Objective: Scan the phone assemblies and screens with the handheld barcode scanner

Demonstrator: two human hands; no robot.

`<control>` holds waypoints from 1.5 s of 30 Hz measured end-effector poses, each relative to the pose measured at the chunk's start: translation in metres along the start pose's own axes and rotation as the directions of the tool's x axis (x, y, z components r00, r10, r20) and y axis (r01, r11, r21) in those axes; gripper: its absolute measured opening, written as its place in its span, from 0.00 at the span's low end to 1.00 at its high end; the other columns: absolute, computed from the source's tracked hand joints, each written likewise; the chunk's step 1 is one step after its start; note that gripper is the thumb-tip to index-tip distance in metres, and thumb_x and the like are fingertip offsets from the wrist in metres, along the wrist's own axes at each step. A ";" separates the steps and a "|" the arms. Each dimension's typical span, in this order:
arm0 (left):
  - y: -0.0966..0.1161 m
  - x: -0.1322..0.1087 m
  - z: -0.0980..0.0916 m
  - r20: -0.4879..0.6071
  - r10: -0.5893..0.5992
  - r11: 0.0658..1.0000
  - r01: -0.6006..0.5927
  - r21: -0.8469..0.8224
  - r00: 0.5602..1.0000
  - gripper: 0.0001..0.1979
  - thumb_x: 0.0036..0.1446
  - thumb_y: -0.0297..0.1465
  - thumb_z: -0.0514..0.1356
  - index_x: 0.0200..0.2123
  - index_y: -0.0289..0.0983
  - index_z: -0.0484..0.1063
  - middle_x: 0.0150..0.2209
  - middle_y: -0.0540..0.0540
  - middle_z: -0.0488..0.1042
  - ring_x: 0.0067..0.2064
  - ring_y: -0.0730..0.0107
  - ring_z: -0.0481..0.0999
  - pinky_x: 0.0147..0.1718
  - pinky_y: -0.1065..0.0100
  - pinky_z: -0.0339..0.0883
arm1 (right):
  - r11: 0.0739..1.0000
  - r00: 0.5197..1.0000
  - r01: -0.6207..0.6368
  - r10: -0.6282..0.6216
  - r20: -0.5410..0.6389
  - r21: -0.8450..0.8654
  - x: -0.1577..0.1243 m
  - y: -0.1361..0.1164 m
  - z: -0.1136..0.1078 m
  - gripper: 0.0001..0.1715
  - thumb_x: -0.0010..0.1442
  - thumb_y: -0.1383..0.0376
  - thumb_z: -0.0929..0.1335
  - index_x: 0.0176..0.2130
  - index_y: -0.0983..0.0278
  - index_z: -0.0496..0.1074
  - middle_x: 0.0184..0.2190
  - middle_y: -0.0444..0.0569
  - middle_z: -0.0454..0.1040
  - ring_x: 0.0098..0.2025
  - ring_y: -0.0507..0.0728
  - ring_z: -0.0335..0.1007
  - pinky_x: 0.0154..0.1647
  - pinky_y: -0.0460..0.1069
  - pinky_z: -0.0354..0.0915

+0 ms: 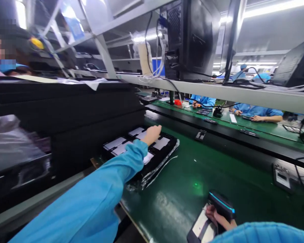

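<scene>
My left hand [152, 134] is over a black tray [164, 153] of white-faced flat parts at the table's near left side. Its fingers are curled closed, and whatever they may hold is hidden. A white part [161, 143] shows in the tray just right of the hand. Low in the view, my right hand [219, 217] is closed around a black handheld scanner [221, 201] with a blue light strip. Against that hand's fingers is a black-and-white phone-like part [201, 224]; whether they grip it too, I cannot tell. A green light spot [197, 185] falls on the table.
Left of the tray rises a tall black stack [98, 114]. Beyond the green table [172, 189] runs a dark conveyor [228, 141] carrying phone-like units [200, 135]. Another unit [281, 177] lies at right. A shelf beam [218, 91] crosses overhead; co-workers in blue sleeves [258, 111] sit opposite.
</scene>
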State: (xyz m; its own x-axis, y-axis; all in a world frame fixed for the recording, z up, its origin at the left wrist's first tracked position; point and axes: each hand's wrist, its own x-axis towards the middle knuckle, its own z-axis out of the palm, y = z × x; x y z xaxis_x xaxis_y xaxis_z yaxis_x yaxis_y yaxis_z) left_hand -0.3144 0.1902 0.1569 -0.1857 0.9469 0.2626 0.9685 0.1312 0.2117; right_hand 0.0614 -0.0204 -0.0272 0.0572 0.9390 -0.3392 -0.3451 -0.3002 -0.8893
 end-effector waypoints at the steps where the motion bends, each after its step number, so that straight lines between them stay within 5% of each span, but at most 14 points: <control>1: 0.013 -0.005 -0.002 -0.010 0.024 1.000 -0.024 -0.019 1.000 0.16 0.58 0.23 0.54 0.50 0.27 0.67 0.37 0.32 0.76 0.43 0.51 0.76 0.45 0.57 0.65 | 0.999 1.000 0.020 -0.019 0.017 -0.042 -0.003 0.000 -0.004 0.17 0.32 0.47 0.77 0.23 0.52 0.81 0.29 0.57 0.81 0.42 0.80 0.77 0.56 0.72 0.63; 4: 0.063 -0.046 0.018 0.020 0.167 0.979 -0.164 -0.121 0.986 0.18 0.61 0.29 0.54 0.54 0.33 0.67 0.33 0.42 0.76 0.38 0.60 0.77 0.39 0.65 0.66 | 0.991 0.997 0.044 -0.035 0.072 -0.123 -0.013 -0.003 -0.006 0.20 0.32 0.47 0.76 0.27 0.52 0.82 0.31 0.55 0.83 0.45 0.80 0.75 0.57 0.71 0.60; 7: 0.112 -0.107 0.064 0.085 0.387 0.861 -0.327 -0.390 0.918 0.16 0.59 0.33 0.57 0.51 0.38 0.70 0.26 0.51 0.72 0.30 0.68 0.75 0.31 0.72 0.63 | 0.998 0.997 0.015 -0.010 0.077 -0.054 -0.022 -0.008 -0.001 0.20 0.34 0.51 0.77 0.31 0.53 0.82 0.34 0.50 0.82 0.45 0.76 0.74 0.58 0.69 0.60; 9: 0.132 -0.139 0.092 0.093 0.439 0.758 -0.313 -0.572 0.894 0.17 0.58 0.33 0.57 0.50 0.37 0.71 0.23 0.54 0.68 0.27 0.69 0.72 0.27 0.72 0.60 | 1.000 0.995 0.016 -0.016 0.098 -0.001 -0.025 -0.009 0.001 0.21 0.34 0.52 0.77 0.32 0.54 0.82 0.34 0.50 0.82 0.43 0.73 0.74 0.56 0.67 0.62; 13: 0.138 -0.162 0.121 0.120 0.385 0.693 -0.200 -0.693 0.915 0.18 0.57 0.34 0.57 0.49 0.35 0.71 0.22 0.55 0.67 0.24 0.71 0.69 0.24 0.73 0.58 | 0.999 0.992 0.040 -0.043 0.115 0.027 -0.025 -0.005 0.001 0.20 0.35 0.52 0.77 0.31 0.58 0.81 0.33 0.49 0.81 0.39 0.68 0.73 0.48 0.62 0.66; 17: 0.132 -0.156 0.124 0.152 0.391 0.670 -0.167 -0.723 0.908 0.17 0.57 0.34 0.58 0.49 0.36 0.71 0.24 0.53 0.70 0.25 0.71 0.72 0.25 0.73 0.61 | 0.998 0.989 0.046 -0.053 0.141 0.052 -0.025 -0.003 -0.001 0.19 0.37 0.54 0.77 0.30 0.60 0.81 0.33 0.49 0.81 0.38 0.65 0.73 0.43 0.57 0.67; 21: 0.131 -0.160 0.121 0.203 0.396 0.615 -0.094 -0.783 0.895 0.18 0.57 0.35 0.59 0.50 0.35 0.70 0.27 0.50 0.74 0.29 0.68 0.76 0.29 0.71 0.66 | 0.995 0.984 0.047 -0.061 0.168 0.085 -0.023 -0.010 -0.006 0.22 0.39 0.56 0.79 0.35 0.63 0.81 0.35 0.52 0.83 0.42 0.66 0.75 0.49 0.59 0.67; 23: 0.132 -0.175 0.122 0.276 0.443 0.536 -0.005 -0.844 0.853 0.19 0.57 0.35 0.60 0.50 0.35 0.68 0.31 0.49 0.76 0.31 0.68 0.77 0.30 0.70 0.68 | 0.989 0.985 0.052 -0.073 0.154 0.137 -0.019 -0.018 -0.012 0.24 0.41 0.55 0.78 0.39 0.64 0.81 0.41 0.53 0.83 0.49 0.67 0.75 0.56 0.59 0.65; 26: 0.139 -0.213 0.128 0.420 0.586 0.444 0.159 -0.882 0.693 0.19 0.56 0.34 0.61 0.50 0.35 0.69 0.34 0.48 0.76 0.30 0.69 0.76 0.29 0.70 0.69 | 0.977 0.989 0.055 -0.082 0.123 0.208 -0.013 -0.028 -0.024 0.24 0.46 0.55 0.77 0.42 0.65 0.80 0.48 0.55 0.82 0.56 0.66 0.73 0.64 0.58 0.61; 28: 0.145 -0.239 0.132 0.432 0.646 0.420 0.180 -0.890 0.629 0.17 0.56 0.34 0.61 0.48 0.36 0.71 0.38 0.46 0.75 0.33 0.69 0.77 0.31 0.70 0.71 | 0.974 0.991 0.039 -0.066 0.113 0.224 -0.009 -0.030 -0.029 0.25 0.48 0.56 0.77 0.43 0.67 0.79 0.49 0.57 0.81 0.55 0.66 0.74 0.65 0.60 0.60; 31: 0.147 -0.259 0.133 0.332 0.678 0.434 0.007 -0.901 0.655 0.14 0.56 0.32 0.62 0.46 0.38 0.75 0.47 0.42 0.72 0.46 0.62 0.76 0.46 0.62 0.73 | 0.971 0.993 0.019 -0.046 0.105 0.240 -0.005 -0.030 -0.031 0.27 0.48 0.57 0.77 0.45 0.68 0.78 0.50 0.58 0.81 0.56 0.65 0.74 0.66 0.60 0.59; 36: 0.123 -0.277 0.138 0.238 0.699 0.554 -0.301 -0.776 0.674 0.29 0.54 0.29 0.64 0.60 0.44 0.68 0.68 0.39 0.56 0.70 0.45 0.49 0.67 0.43 0.47 | 0.964 0.998 0.023 -0.039 0.055 0.265 -0.015 -0.030 -0.033 0.28 0.47 0.58 0.78 0.45 0.69 0.78 0.52 0.60 0.80 0.58 0.66 0.72 0.67 0.59 0.60; 40: 0.110 -0.322 0.147 0.335 0.542 0.634 -0.112 -0.765 0.771 0.40 0.60 0.30 0.58 0.71 0.42 0.43 0.72 0.39 0.47 0.72 0.46 0.42 0.68 0.40 0.41 | 0.969 0.993 0.048 -0.020 -0.117 0.242 -0.061 -0.027 -0.039 0.26 0.48 0.58 0.78 0.47 0.61 0.78 0.54 0.50 0.79 0.64 0.64 0.65 0.70 0.58 0.55; 45: 0.140 -0.341 0.159 0.381 0.349 0.454 0.201 -0.868 0.856 0.33 0.61 0.34 0.57 0.67 0.40 0.51 0.66 0.36 0.61 0.65 0.49 0.64 0.63 0.47 0.57 | 0.981 0.961 -0.001 0.054 -0.271 0.192 -0.098 -0.012 -0.023 0.30 0.45 0.57 0.79 0.49 0.53 0.77 0.52 0.46 0.81 0.63 0.67 0.67 0.67 0.62 0.61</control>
State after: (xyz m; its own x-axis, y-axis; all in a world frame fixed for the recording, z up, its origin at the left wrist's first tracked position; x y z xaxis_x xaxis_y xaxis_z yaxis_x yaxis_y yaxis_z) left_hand -0.0889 -0.0672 -0.0529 0.2426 0.9683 -0.0595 0.2584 -0.0054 0.9660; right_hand 0.0818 -0.1123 0.0091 0.2903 0.8406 -0.4572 -0.5183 -0.2635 -0.8136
